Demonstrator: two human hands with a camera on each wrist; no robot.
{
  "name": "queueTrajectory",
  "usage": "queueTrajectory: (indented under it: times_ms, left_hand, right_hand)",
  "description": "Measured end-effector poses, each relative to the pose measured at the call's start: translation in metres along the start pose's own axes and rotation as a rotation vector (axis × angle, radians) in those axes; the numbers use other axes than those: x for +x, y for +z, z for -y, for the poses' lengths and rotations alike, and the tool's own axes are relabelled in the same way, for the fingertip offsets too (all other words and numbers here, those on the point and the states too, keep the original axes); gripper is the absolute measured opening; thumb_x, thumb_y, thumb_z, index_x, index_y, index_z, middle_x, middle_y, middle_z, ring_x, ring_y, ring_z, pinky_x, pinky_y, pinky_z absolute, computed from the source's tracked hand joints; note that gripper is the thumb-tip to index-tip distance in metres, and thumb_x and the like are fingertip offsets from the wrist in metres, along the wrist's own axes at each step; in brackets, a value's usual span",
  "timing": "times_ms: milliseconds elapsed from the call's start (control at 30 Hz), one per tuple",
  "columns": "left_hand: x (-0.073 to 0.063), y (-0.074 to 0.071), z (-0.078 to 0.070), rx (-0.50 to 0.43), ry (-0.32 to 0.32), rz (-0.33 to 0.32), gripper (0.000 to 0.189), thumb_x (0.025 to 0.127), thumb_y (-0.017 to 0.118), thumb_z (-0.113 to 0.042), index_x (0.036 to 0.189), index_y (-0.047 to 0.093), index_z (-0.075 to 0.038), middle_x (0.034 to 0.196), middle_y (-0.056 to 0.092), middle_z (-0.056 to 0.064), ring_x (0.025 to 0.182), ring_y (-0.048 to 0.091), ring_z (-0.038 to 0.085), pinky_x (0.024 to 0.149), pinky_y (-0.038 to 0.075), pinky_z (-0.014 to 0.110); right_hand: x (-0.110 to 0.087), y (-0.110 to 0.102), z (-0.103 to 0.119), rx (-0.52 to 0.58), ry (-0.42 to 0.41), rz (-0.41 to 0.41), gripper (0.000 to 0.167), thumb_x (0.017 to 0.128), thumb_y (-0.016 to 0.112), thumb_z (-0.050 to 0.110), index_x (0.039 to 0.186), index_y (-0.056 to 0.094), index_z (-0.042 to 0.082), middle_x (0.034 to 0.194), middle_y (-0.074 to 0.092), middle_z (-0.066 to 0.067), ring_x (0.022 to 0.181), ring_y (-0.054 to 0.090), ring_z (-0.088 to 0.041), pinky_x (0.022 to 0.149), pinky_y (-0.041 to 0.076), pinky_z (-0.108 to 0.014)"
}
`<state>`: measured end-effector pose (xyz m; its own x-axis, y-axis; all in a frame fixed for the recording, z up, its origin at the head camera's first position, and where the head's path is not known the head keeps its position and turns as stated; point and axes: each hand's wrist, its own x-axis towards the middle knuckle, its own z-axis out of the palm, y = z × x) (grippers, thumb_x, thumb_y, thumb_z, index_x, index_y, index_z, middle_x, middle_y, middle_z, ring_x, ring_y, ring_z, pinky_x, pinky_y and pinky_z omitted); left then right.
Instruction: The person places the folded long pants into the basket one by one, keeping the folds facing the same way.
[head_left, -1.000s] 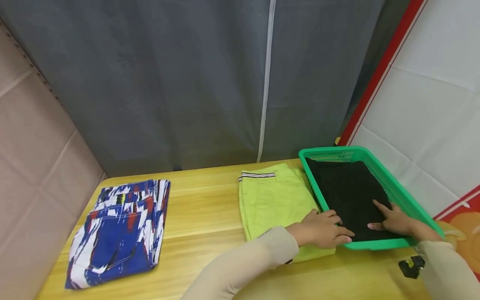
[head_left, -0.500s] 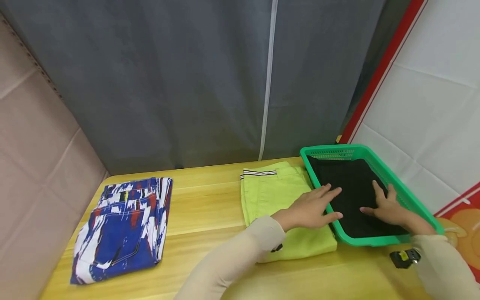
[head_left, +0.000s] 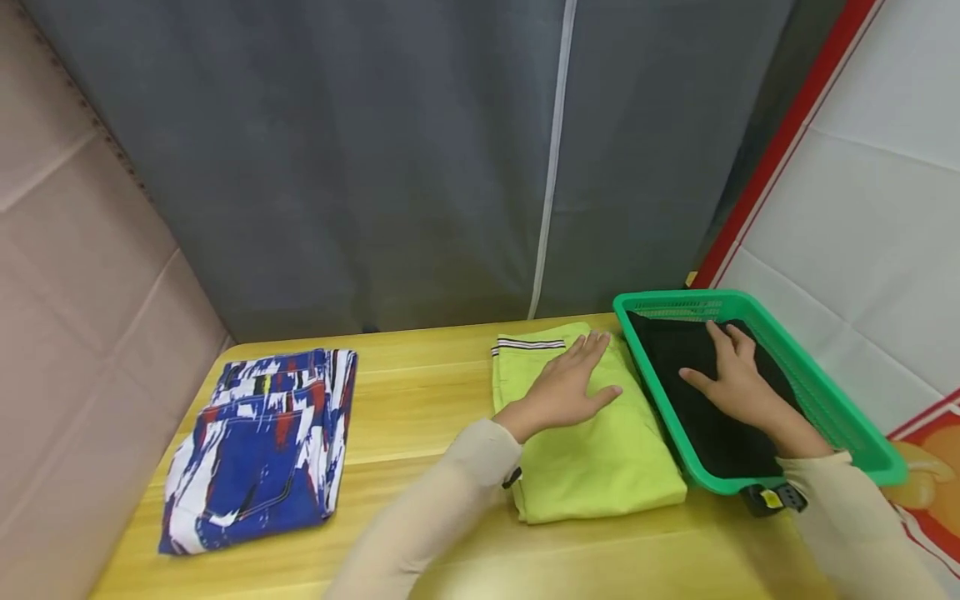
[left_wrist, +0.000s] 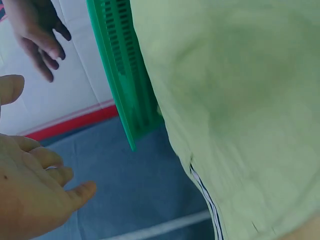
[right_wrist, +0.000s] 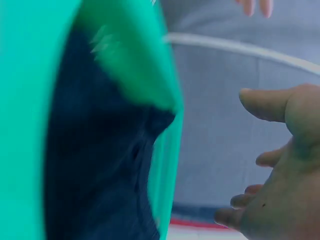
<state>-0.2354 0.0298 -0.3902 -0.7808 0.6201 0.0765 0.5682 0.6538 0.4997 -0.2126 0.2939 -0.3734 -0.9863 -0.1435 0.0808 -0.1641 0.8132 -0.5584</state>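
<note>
At 4–5 o'clock (head view): lime garment, folded, striped waistband; L hand over it, thumb & fingers apart. At 3–4 o'clock: grn basket, blk garment inside; R hand above, fingers spread.

You had a yellowish wood-grained surface before you, light glinting softly off its front. You faced dark grey cloth with a pale strip, between a pinkish left wall and a red-bordered white right wall.

Lime garment with dark-and-white striped band, green basket, black cloth, blue-white-red patterned garment
</note>
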Motion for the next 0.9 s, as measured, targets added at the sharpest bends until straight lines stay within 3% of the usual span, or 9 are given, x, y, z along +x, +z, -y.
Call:
queueTrajectory:
  times_ms: [233,400,667,900]
  left_hand:
    - [-0.016,-0.006,0.024,-0.073,-0.087,-0.041,0.076,0.101,0.045,-0.040,0.156,-0.001,-0.016,0.164,0.001,0.001,0.151,0.003,0.020,0.122,0.015,0.046]
    - [-0.028,-0.003,0.038,-0.092,-0.148,-0.036,0.078,0.100,0.047,-0.042,0.156,0.001,-0.013,0.163,-0.001,0.007,0.151,0.000,0.023,0.122,0.013,0.050]
    - [-0.040,0.007,0.058,-0.123,-0.228,-0.046,0.082,0.098,0.050,-0.046,0.157,0.002,-0.014,0.163,-0.002,0.012,0.151,-0.001,0.025,0.121,0.010,0.053]
    - [-0.051,0.020,0.071,-0.209,-0.340,-0.036,0.085,0.097,0.051,-0.047,0.156,0.005,-0.009,0.157,0.000,0.032,0.148,0.000,0.042,0.119,0.014,0.056]
  right_hand:
    - [0.009,0.021,0.044,0.068,-0.015,0.071,0.096,0.100,0.050,0.035,0.147,-0.023,-0.005,0.149,-0.023,-0.038,0.139,-0.013,-0.057,0.102,0.016,-0.076]
    - [0.011,0.042,0.062,0.099,-0.037,0.089,0.097,0.099,0.053,0.032,0.147,-0.024,-0.003,0.149,-0.024,-0.036,0.139,-0.014,-0.056,0.103,0.014,-0.075]
    - [0.012,0.071,0.072,0.134,-0.040,0.091,0.094,0.098,0.056,0.027,0.148,-0.017,-0.008,0.149,-0.022,-0.037,0.138,-0.008,-0.059,0.105,0.015,-0.074]
    - [0.010,0.095,0.066,0.157,-0.015,0.074,0.093,0.098,0.057,0.023,0.148,-0.014,-0.010,0.148,-0.022,-0.039,0.138,-0.012,-0.059,0.106,0.013,-0.074]
